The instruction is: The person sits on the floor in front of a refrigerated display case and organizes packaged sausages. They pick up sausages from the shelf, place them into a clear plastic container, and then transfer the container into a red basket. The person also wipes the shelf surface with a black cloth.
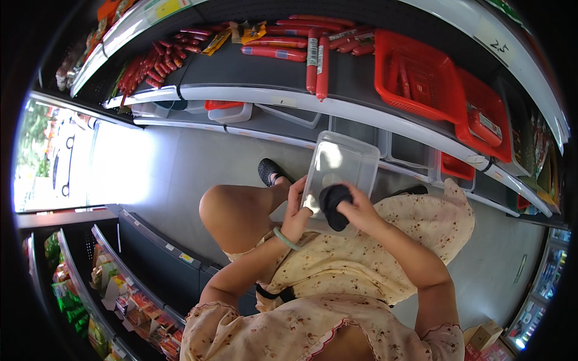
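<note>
My left hand (295,215) grips a translucent plastic container (348,157) by its lower left side, holding it tilted over my lap, with a pale bangle on the wrist. My right hand (359,212) holds a bunched black cloth (333,204) against the inside of the container, near its lower end.
A shelf ahead holds red-wrapped sausages (273,53) and red baskets (415,81). A lower shelf carries plastic bins (406,153). At lower left are snack shelves (132,289) and a dark shelf (162,256). A bright doorway (66,153) is at left, a chiller (542,298) at right.
</note>
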Tool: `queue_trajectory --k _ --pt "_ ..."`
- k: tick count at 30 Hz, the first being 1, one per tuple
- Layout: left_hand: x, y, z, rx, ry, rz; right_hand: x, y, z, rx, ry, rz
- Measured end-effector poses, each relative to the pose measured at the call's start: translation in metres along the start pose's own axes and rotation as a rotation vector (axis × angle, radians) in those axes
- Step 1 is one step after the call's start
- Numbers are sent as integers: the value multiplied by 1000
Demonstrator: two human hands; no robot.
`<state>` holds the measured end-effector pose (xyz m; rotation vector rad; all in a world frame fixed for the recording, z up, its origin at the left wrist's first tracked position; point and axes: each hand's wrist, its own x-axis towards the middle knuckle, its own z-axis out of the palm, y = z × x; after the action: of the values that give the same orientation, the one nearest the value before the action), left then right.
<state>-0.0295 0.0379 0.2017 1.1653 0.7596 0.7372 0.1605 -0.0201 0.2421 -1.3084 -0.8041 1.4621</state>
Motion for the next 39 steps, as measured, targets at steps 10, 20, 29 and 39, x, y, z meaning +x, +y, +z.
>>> queue_trajectory --k 10,20,29,39 --pt "-6 -2 11 119 -161 28 21 11 -13 -1049 338 -309" --pt "8 22 10 442 -166 392 -2 29 4 -1036 -251 -316" --pt "5 23 15 553 -151 296 10 -4 -28 -1572 395 -463" --pt "-7 16 19 498 43 316 0 37 0 -1305 -342 -14"
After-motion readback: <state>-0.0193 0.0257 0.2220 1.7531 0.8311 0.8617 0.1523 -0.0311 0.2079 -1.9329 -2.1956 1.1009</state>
